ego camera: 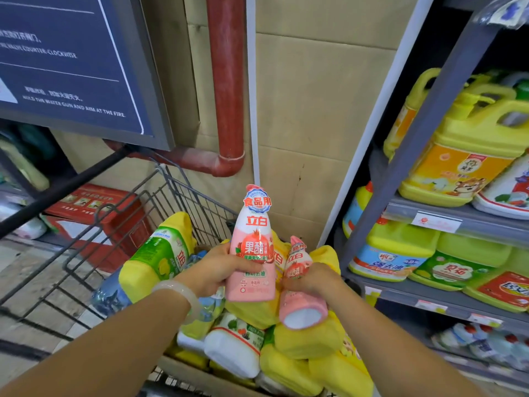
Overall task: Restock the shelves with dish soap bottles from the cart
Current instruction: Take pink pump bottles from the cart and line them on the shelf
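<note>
**Asker:** Above the cart (160, 196), what do the hands hold?

**Describer:** Each is clamped on a pink dish soap bottle. The left hand (217, 269) grips the taller bottle (253, 247) upright around its middle. The right hand (310, 279) wraps the second pink bottle (300, 285), which tilts with its base toward the camera. Yellow and white bottles (303, 339) fill the cart below.

**Asker:** How should shelving go?

**Describer:** Probably one at a time: turn right to the shelves (429, 216), set each bottle upright, label outward.

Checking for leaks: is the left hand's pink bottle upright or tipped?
Upright: the pink bottle in the left hand has its cap on top, base down.
</note>
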`<action>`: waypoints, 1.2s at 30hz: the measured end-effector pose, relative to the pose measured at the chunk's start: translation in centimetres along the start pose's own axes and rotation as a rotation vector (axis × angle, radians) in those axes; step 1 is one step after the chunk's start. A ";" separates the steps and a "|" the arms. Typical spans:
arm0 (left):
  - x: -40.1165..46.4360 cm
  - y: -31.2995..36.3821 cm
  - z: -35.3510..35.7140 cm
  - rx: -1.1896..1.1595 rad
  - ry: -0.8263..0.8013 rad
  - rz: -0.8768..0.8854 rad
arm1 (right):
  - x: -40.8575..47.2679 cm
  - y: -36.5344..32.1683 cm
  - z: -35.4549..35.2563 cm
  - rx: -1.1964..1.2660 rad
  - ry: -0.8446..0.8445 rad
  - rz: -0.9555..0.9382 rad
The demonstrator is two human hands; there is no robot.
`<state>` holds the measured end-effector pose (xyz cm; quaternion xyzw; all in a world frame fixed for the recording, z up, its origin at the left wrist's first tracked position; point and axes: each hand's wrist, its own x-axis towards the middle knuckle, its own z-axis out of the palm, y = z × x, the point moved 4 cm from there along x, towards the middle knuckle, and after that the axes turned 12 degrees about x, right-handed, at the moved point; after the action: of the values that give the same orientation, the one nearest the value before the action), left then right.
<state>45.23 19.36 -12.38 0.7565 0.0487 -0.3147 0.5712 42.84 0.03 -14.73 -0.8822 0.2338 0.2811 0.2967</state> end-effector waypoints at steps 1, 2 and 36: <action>-0.1 0.0 -0.1 0.000 0.005 0.002 | 1.3 0.3 0.5 0.004 0.027 0.018; -0.1 0.0 -0.1 -0.001 0.005 0.004 | 2.7 0.8 1.0 0.017 0.038 0.033; -18.1 18.9 47.3 0.150 -0.598 0.543 | -31.7 41.9 -26.3 1.364 0.624 -0.518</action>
<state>19.10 -24.27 5.89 0.6564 -0.3440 -0.3613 0.5659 4.71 -39.36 6.49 -0.5703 0.2139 -0.2626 0.7483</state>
